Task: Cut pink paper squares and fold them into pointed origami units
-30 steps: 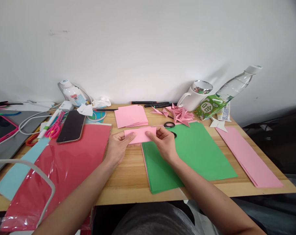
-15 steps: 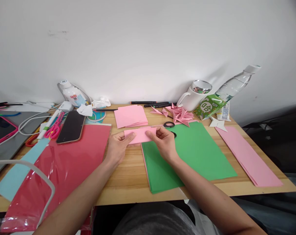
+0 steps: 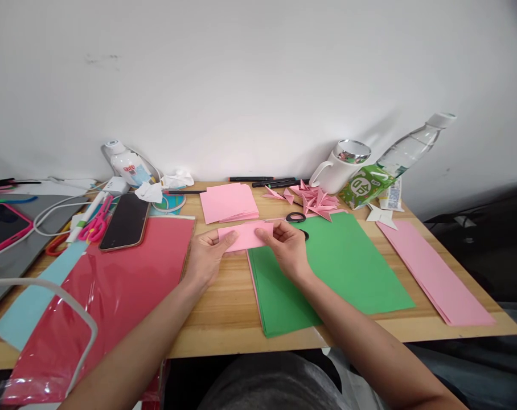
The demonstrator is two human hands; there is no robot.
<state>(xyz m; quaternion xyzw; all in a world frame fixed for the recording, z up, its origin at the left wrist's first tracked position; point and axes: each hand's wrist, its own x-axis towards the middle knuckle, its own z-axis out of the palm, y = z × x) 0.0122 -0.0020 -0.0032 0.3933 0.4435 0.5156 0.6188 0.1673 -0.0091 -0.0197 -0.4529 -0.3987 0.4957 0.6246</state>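
A small pink paper rectangle, which looks folded, is stretched level between both hands above the table. My left hand pinches its left end, thumb on top and fingers behind. At the right end my right hand grips it the same way. Just beyond lies a stack of pink paper squares. Folded pink paper pieces with sharp points are heaped to the right of that stack. Black-handled scissors lie close to my right hand, partly hidden. Green paper sheets spread under my right forearm.
To the left are red paper in clear wrapping, a phone, pink scissors and a white bottle. A mug, green box and clear bottle stand back right. Pink strips lie at right.
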